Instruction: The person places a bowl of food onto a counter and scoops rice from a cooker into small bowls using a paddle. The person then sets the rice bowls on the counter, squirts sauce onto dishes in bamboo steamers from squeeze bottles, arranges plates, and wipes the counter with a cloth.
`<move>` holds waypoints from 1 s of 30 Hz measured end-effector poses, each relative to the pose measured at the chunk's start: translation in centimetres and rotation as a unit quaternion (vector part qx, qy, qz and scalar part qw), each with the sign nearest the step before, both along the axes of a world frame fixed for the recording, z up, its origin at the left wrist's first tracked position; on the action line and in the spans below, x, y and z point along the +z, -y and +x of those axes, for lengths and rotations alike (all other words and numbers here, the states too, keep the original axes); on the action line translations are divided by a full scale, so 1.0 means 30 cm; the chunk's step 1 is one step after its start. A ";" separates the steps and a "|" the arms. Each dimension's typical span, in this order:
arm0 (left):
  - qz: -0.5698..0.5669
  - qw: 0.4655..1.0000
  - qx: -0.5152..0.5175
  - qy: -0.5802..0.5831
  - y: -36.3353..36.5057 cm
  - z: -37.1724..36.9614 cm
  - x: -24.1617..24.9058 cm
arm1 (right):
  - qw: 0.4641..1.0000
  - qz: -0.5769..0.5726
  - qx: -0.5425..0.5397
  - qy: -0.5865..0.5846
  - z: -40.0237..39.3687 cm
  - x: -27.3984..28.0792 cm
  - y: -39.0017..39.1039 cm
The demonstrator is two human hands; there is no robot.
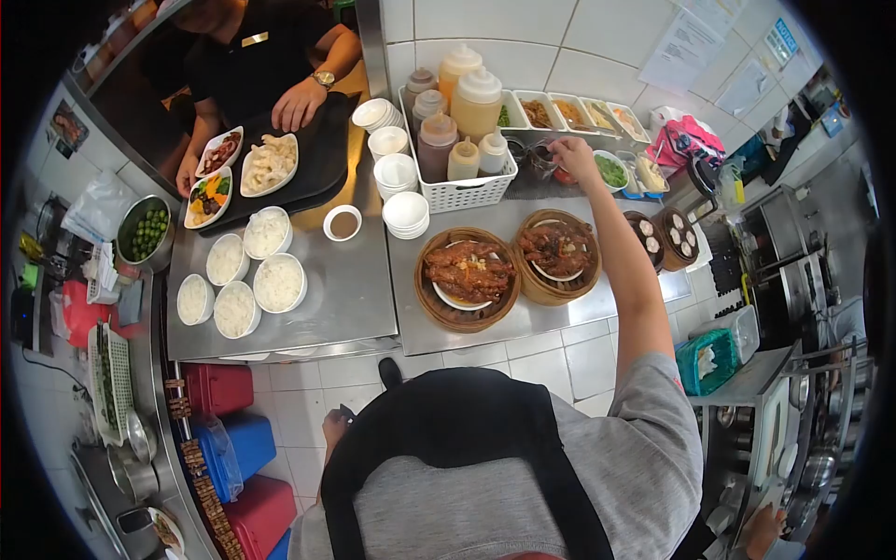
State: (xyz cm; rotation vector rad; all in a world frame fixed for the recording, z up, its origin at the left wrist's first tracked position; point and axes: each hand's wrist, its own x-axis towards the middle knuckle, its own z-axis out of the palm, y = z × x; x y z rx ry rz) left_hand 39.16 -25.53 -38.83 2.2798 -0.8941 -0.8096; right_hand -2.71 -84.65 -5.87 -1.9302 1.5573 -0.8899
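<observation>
My right hand (576, 159) reaches to the back of the steel counter, fingertips pinched together over small garnish containers. What they hold, if anything, is too small to make out. Beside it sits a white bowl of chopped green herbs (611, 172), with a small container of red garnish (564, 175) under the fingers. Nearer to me stand a left bamboo steamer (426, 297) and a right bamboo steamer (588, 287), each with a plate of brown sauced chicken feet. Low by my side, my left hand (335, 427) is closed around a small dark thing, mostly hidden.
A white basket of sauce bottles (471, 194) stands behind the steamers, beside stacked white bowls (406, 213). Several rice bowls (279, 283) and a sauce dish (343, 223) occupy the left counter. Across the pass, another person's hand (299, 105) is over a black tray (322, 177) of dishes.
</observation>
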 end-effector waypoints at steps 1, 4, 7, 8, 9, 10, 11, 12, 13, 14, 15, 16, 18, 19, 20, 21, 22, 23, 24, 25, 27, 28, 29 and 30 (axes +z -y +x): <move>0.001 1.000 0.003 0.000 -0.024 -0.004 -0.005 | 0.999 0.043 0.009 -0.014 0.002 0.006 0.004; 0.052 0.997 0.047 -0.015 -0.063 -0.015 -0.010 | 0.999 0.012 0.012 0.046 -0.033 0.044 -0.001; 0.067 0.996 0.060 -0.028 -0.075 -0.026 0.006 | 0.980 0.020 -0.037 0.194 -0.065 0.057 -0.031; 0.071 0.996 0.057 -0.024 -0.078 -0.022 0.004 | 0.963 0.044 -0.054 0.259 -0.083 0.046 -0.034; 0.072 0.996 0.054 -0.019 -0.071 -0.014 -0.003 | 0.941 0.064 -0.072 0.324 -0.104 0.036 -0.037; 0.070 0.996 0.052 -0.019 -0.056 -0.006 -0.007 | 0.941 0.062 -0.073 0.324 -0.125 0.020 -0.040; 0.062 0.997 0.046 -0.021 -0.040 0.003 -0.012 | 0.922 0.080 -0.075 0.370 -0.144 0.001 -0.044; 0.055 0.997 0.040 -0.023 -0.025 0.010 -0.016 | 0.901 0.099 -0.075 0.416 -0.160 -0.018 -0.046; 0.055 0.997 0.039 -0.022 -0.005 0.016 0.002 | 0.901 0.099 -0.076 0.416 -0.175 -0.035 -0.045; 0.014 0.998 0.019 -0.055 0.023 0.024 0.040 | 0.883 0.114 -0.082 0.448 -0.189 -0.051 -0.044; -0.026 0.996 -0.001 -0.088 0.049 0.032 0.069 | 0.863 0.128 -0.088 0.480 -0.197 -0.060 -0.046; -0.025 0.996 -0.001 -0.088 0.086 0.021 0.107 | 0.863 0.129 -0.089 0.480 -0.200 -0.059 -0.053; 0.037 0.999 0.025 0.000 0.145 -0.020 0.193 | 0.860 0.057 -0.110 0.496 -0.198 -0.043 -0.080; 0.040 0.999 0.028 0.001 0.138 -0.013 0.176 | 0.859 0.061 -0.109 0.496 -0.193 -0.021 -0.112; 0.009 1.000 0.014 0.003 0.141 -0.003 0.141 | 0.865 0.055 -0.073 0.494 -0.186 0.021 -0.162; -0.021 1.000 0.000 0.004 0.133 0.005 0.111 | 0.869 0.049 -0.037 0.490 -0.179 0.062 -0.219; -0.012 0.999 0.028 -0.041 0.133 -0.004 0.107 | 0.869 0.053 -0.035 0.492 -0.153 0.100 -0.284; -0.012 0.999 0.031 -0.040 0.136 -0.017 0.117 | 0.878 0.044 -0.006 0.477 -0.106 0.138 -0.361; -0.009 0.999 0.029 -0.034 0.128 -0.029 0.123 | 0.886 0.036 0.022 0.461 -0.061 0.164 -0.439; -0.006 0.999 0.026 -0.027 0.122 -0.036 0.135 | 0.892 0.054 0.049 0.445 -0.020 0.184 -0.514; -0.007 1.000 0.013 -0.002 0.116 -0.043 0.142 | 0.904 0.071 0.095 0.410 0.054 0.169 -0.640; 0.002 1.000 -0.004 -0.008 0.125 -0.050 0.166 | 0.925 0.056 0.103 0.361 0.099 0.171 -0.703; 0.013 1.000 -0.021 -0.015 0.128 -0.058 0.187 | 0.944 0.077 0.146 0.287 0.110 0.166 -0.738; -0.013 0.999 -0.020 -0.039 0.132 -0.065 0.199 | 0.950 0.057 0.184 0.246 0.125 0.137 -0.762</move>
